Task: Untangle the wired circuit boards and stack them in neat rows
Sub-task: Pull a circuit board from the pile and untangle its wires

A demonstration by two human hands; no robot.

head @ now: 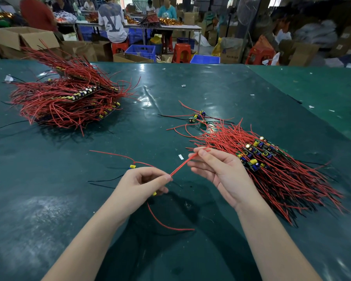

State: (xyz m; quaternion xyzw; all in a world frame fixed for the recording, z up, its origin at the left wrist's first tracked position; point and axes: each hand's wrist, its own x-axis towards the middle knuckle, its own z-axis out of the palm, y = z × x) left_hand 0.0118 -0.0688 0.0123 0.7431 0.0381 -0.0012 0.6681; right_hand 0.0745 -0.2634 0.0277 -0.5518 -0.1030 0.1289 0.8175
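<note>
Your left hand (144, 184) and right hand (213, 169) each pinch the thin red insulated wires (182, 164) taut above the green table (170, 88), so draw gently (they are limp, light, snag-prone) and grip near the small board, mostly hidden in your left fingers (166, 178).

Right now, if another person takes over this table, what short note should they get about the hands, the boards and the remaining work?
Left hand: pinches one end of a red wire and holds a small board.
Right hand: its fingers pinch the other end, so the wire is stretched between both hands.
Done: a row of boards lies stacked at the right, wires fanned toward the near edge.
Left: the big tangled pile at far left, a few loose boards in the middle, and the board in hand.
</note>
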